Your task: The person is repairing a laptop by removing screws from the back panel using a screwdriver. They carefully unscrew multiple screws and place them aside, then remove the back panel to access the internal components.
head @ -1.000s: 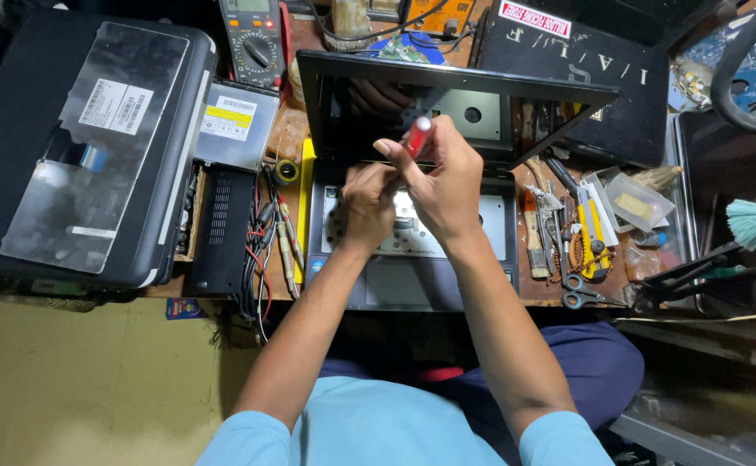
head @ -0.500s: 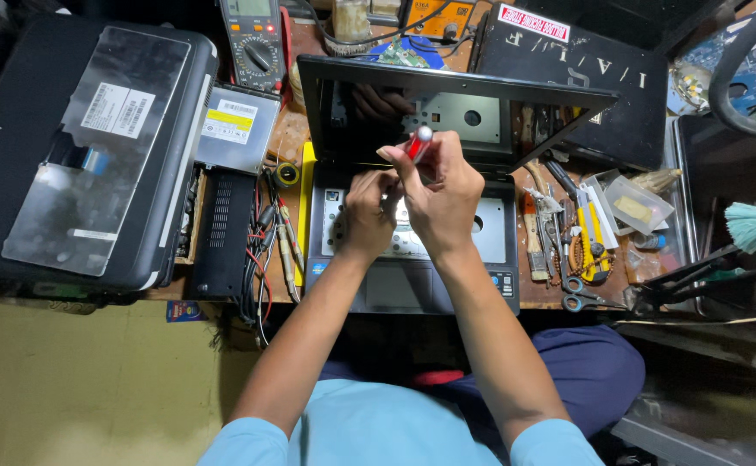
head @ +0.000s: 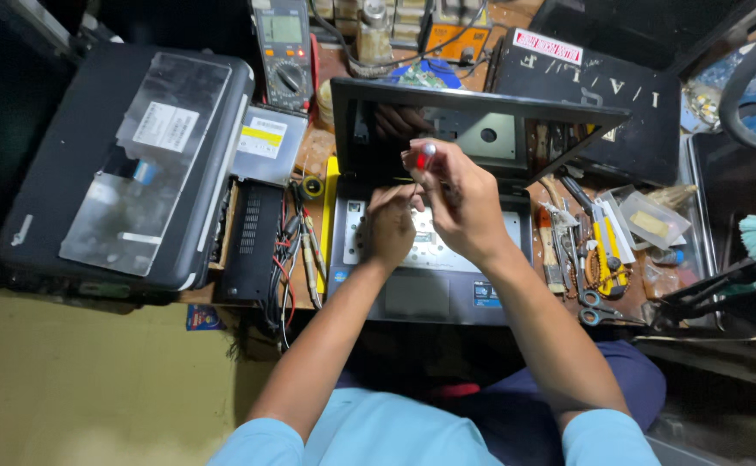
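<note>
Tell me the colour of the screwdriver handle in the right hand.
Red, clear-tipped screwdriver handle; head view shows it.

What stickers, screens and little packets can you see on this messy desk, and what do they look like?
Laptop screen: dark rectangle, tilted open behind the hands.
Meter screen: small grey-green window, top centre.
White labels: two pale rectangles on the grey laptop at left.
Yellow-and-white label: on the silver disc drive beside it.
Red-and-white sticker: strip on the black case, top right.
Clear packet: small plastic bag at right by the tools.

Warm overhead light brightens the centre, corners sink into dark shadow, and the edges bend with wide-angle distortion.
</note>
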